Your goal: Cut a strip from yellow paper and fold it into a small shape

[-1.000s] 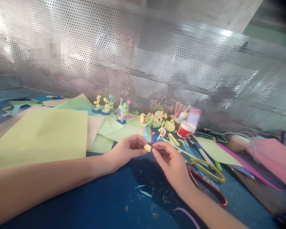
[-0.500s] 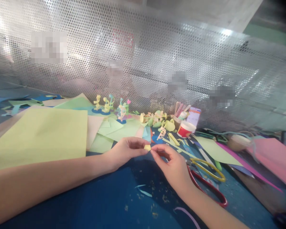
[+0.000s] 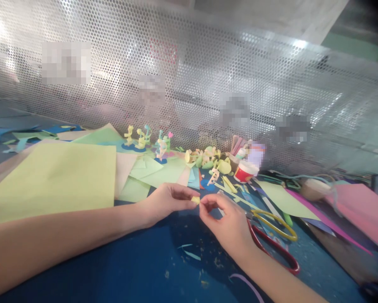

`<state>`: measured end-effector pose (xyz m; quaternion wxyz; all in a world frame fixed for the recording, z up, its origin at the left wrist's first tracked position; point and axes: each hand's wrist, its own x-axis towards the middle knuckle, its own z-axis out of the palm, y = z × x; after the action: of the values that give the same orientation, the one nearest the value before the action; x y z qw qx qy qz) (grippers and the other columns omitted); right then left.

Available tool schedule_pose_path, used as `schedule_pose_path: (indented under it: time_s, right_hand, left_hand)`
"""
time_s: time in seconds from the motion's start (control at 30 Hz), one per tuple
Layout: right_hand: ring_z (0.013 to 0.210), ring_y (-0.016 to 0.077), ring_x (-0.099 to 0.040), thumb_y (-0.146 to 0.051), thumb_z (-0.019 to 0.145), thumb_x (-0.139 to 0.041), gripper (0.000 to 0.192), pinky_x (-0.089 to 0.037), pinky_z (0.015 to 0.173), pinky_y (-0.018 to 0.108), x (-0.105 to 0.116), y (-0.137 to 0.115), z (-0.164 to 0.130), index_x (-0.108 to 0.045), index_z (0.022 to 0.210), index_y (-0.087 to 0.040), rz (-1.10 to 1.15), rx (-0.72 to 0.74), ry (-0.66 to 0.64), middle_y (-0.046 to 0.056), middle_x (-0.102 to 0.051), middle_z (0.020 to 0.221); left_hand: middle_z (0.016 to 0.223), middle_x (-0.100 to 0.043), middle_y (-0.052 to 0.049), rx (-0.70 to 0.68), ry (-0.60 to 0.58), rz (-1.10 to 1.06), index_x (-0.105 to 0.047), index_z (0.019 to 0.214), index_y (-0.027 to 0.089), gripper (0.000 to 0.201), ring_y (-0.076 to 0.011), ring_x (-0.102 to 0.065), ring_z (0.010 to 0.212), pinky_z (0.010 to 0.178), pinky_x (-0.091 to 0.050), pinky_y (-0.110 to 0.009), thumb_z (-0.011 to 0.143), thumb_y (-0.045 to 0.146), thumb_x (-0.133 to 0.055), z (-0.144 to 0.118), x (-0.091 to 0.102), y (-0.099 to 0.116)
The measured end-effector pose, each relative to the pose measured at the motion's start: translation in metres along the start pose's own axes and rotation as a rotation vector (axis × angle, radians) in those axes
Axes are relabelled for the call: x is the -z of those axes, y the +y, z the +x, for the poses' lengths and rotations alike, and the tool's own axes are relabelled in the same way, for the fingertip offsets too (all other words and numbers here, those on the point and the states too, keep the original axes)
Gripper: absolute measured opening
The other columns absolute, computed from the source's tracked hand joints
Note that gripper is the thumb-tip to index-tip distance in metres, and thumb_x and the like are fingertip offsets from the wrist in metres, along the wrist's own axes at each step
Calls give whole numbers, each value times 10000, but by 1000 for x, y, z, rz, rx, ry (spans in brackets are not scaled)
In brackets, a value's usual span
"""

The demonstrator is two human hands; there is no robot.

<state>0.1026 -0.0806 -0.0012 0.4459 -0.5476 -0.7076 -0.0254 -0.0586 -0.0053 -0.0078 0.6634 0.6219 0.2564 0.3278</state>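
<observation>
A small yellow paper piece [image 3: 195, 200] is pinched between the thumb and fingers of my left hand [image 3: 163, 204], above the blue table. My right hand [image 3: 227, 219] is closed in a pinch at the right edge of the same piece, its fingertips touching it. Scissors [image 3: 272, 240] with one yellow and one red handle lie beside my right wrist, their blades partly hidden. Just beyond my hands are a small paper figure [image 3: 213, 176] on a blue base and several yellow-green paper parts [image 3: 223, 165].
Large yellow-green sheets [image 3: 56, 181] lie at the left. More small paper figures [image 3: 140, 139] stand before the perforated metal screen [image 3: 189, 84]. A red-and-white cup [image 3: 246, 171], a phone [image 3: 256, 153] and pink paper [image 3: 364, 210] are to the right. Paper scraps [image 3: 192, 255] lie in front.
My hands stay almost in place around the yellow paper piece. The right fingertips have shifted slightly down, and the right hand's finger loop looks a little rounder.
</observation>
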Motion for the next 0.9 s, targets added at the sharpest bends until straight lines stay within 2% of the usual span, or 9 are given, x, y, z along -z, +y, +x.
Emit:
schedule_pose_path:
  time_s: [0.17, 0.37, 0.47, 0.6, 0.9]
  right_hand:
    - [606, 122, -555, -127, 714, -559, 74, -446, 614, 228, 1, -2, 0, -573, 719, -199, -45, 29, 2, -23, -577, 646]
    - [547, 113, -516, -91, 658, -541, 113, -432, 555, 222, 2, -6, 0, -529, 661, -203, -67, 32, -30, -38, -532, 599]
    - [562, 117, -530, -98, 671, -547, 109, -445, 571, 227, 1, -4, 0, -537, 668, -206, -34, 4, -29, -34, -544, 615]
    - [641, 133, -582, -159, 758, -543, 63, -475, 650, 247, 0, 0, 1, -582, 771, -207, 44, -15, -23, -6, -602, 713]
    - [661, 133, -574, -156, 764, -559, 49, -465, 663, 248, 0, 1, 1, -567, 772, -204, 2, 45, 4, -8, -592, 705]
  left_hand:
    - [920, -703, -66, 4, -39, 5, -683, 957, 160, 372, -196, -635, 854, 798, -473, -303, 624, 313, -743, -1, 0, -1]
    - [925, -693, -71, -1, -165, 34, -676, 955, 153, 322, -201, -625, 882, 808, -462, -303, 669, 298, -709, -3, -2, 4]
    - [890, -677, -46, -25, -120, -3, -653, 958, 166, 330, -170, -615, 851, 798, -454, -286, 648, 255, -728, -2, -2, 4]
    - [812, -632, -8, -45, -19, -65, -604, 905, 171, 300, -129, -593, 797, 770, -441, -259, 640, 213, -737, 1, -1, 2]
    - [864, -647, -30, -42, -37, -51, -602, 885, 155, 264, -135, -591, 839, 813, -426, -274, 662, 221, -726, 2, 0, 1]
